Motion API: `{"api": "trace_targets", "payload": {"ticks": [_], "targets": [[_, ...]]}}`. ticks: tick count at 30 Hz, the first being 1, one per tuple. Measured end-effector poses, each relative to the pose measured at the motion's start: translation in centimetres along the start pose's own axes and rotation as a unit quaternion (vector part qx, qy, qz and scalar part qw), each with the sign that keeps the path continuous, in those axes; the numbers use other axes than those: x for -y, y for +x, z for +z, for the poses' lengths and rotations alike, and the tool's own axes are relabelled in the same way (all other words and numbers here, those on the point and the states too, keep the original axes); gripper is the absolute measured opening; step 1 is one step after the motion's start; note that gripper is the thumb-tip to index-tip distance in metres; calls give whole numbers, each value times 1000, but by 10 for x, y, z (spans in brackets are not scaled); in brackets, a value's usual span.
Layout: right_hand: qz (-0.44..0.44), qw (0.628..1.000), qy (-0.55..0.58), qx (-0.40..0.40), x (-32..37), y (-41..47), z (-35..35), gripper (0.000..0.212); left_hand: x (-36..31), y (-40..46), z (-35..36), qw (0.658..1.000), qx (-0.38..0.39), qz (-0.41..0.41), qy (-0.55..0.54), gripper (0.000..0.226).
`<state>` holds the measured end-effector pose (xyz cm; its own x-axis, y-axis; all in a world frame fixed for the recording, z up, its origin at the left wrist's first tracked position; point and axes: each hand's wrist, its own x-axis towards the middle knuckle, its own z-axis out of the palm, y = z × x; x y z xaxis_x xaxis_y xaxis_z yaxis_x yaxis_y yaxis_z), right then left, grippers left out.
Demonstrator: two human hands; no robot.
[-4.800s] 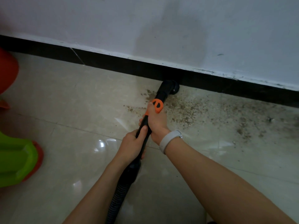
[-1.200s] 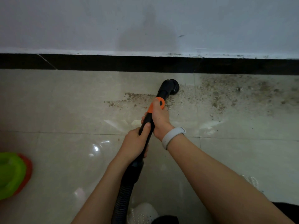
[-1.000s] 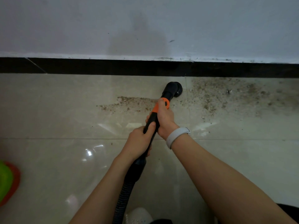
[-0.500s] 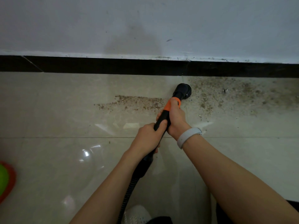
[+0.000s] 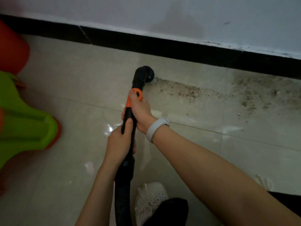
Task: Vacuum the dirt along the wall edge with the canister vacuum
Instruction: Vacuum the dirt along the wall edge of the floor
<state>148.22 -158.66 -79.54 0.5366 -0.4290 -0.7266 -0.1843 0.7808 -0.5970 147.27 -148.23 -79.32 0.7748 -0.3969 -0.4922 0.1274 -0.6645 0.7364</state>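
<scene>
A black vacuum wand with an orange collar (image 5: 136, 95) ends in a round brush nozzle (image 5: 145, 74) that rests on the beige tiled floor, a short way from the black skirting board (image 5: 162, 48). My right hand (image 5: 140, 111), with a white band on its wrist, grips the wand just below the orange collar. My left hand (image 5: 119, 142) grips the wand lower down, above the ribbed black hose (image 5: 121, 196). A strip of brown dirt (image 5: 184, 91) starts at the nozzle and runs right; a wider dirty patch (image 5: 260, 93) lies further right by the skirting.
A green and orange plastic object (image 5: 24, 121) stands on the floor at the left, with a red one (image 5: 11, 49) behind it. A white shoe (image 5: 149, 198) and a dark trouser leg are at the bottom, beside the hose. The white wall (image 5: 146, 13) rises above the skirting.
The nozzle has moved left to the left end of the dirt strip, which now lies to its right. The view has swung left, showing the green and orange object again. Both hands still grip the wand.
</scene>
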Motion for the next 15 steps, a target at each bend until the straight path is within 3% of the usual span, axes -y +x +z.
{"api": "trace_targets", "payload": {"ticks": [6, 15], "targets": [[57, 995, -44, 62, -31, -6, 35, 29, 30, -12, -31, 998, -46, -40, 7, 57], [52, 998, -29, 19, -19, -2, 16, 25, 21, -3, -16, 999, 6, -41, -16, 52]]}}
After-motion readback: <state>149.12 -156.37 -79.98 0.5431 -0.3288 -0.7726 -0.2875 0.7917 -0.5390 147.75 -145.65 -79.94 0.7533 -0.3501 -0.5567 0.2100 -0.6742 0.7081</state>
